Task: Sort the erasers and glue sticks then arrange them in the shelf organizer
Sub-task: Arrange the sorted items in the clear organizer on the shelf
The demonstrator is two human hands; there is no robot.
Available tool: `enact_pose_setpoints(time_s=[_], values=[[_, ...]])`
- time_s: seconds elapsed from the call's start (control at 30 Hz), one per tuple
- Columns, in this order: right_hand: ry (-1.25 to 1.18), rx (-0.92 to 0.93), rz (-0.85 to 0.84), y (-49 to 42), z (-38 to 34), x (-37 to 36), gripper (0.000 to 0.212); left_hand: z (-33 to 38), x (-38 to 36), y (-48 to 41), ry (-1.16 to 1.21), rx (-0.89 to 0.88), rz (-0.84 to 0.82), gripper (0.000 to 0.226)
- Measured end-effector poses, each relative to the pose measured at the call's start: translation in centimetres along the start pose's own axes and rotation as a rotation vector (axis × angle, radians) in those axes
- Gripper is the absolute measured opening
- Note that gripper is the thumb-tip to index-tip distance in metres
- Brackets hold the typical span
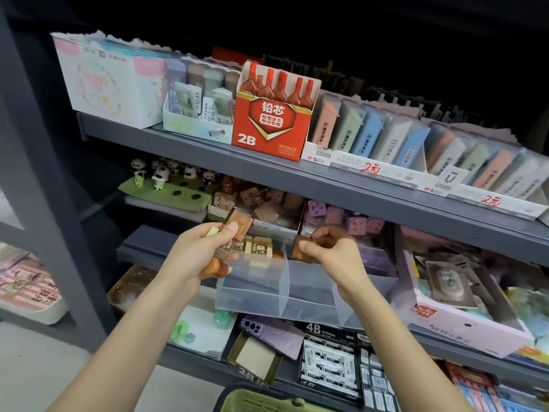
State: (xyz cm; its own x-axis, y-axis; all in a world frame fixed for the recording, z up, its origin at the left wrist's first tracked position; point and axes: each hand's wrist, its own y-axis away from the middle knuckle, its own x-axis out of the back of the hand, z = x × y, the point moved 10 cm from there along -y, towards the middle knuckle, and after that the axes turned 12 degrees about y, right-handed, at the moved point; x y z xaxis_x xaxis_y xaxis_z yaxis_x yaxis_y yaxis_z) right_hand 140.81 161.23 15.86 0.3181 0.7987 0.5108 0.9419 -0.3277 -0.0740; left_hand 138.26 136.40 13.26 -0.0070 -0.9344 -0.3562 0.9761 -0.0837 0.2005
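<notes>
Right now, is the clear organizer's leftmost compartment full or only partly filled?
Partly filled: a few erasers stand at the back of that compartment of the clear organizer; its front floor is bare.

The red box reads "铅芯" and "标准涂卡考试专用" in its heart-shaped emblem, with a large white "2B" and a small "5PCS×12" below. Just to its right, the white display tray carries the "M&G 晨光" logo and a red handwritten "2元". The next tray shows the same logo and another "2元". Lower down, a black box reads "4B" and an open brown box reads "2B".
</notes>
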Motion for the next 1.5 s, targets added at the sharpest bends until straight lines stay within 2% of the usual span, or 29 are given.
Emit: enact_pose_setpoints(time_s=[0.17, 0.3, 0.4, 0.7, 0.87, 0.93, 1.03, 1.1, 1.3, 1.5], values=[[-0.083, -0.062, 0.043, -2.3, 0.3, -1.7, 0.018, 0.0, -0.3, -0.3, 0.018, -0.001, 0.020, 0.017], [0.113, -0.025, 0.040, -4.0, -0.3, -3.1, 0.019, 0.0, -0.1, -0.6, 0.033, -0.004, 0.037, 0.017], [0.233, 0.040, -0.035, -4.8, -1.4, -5.2, 0.019, 0.4, 0.8, -0.8, 0.027, -0.018, 0.068, 0.017], [0.294, 0.089, -0.030, -5.4, -3.4, -9.5, 0.029, 0.1, 3.4, -1.4, 0.035, 0.015, 0.119, 0.017], [0.621, 0.007, -0.092, -5.2, -2.7, -10.5, 0.026, 0.3, 3.9, -1.4, 0.040, 0.018, 0.116, 0.019], [0.575, -0.032, -0.111, -5.3, -2.2, -10.3, 0.023, 0.4, 3.8, -1.4, 0.038, 0.017, 0.110, 0.017], [0.306, -0.063, -0.119, -5.6, -2.0, -10.0, 0.011, 0.5, 3.8, -1.3, 0.041, 0.013, 0.104, 0.016], [0.193, -0.064, -0.112, -5.6, -2.0, -9.8, 0.012, 0.6, 3.8, -1.2, 0.043, 0.011, 0.099, 0.016], [0.408, 0.060, -0.140, -5.6, -2.6, -10.3, 0.012, 0.6, 4.0, -1.3, 0.027, 0.011, 0.098, 0.017], [0.410, 0.126, -0.171, -5.2, -3.0, -10.6, 0.015, 0.6, 3.6, -1.1, 0.008, 0.011, 0.093, 0.018]])
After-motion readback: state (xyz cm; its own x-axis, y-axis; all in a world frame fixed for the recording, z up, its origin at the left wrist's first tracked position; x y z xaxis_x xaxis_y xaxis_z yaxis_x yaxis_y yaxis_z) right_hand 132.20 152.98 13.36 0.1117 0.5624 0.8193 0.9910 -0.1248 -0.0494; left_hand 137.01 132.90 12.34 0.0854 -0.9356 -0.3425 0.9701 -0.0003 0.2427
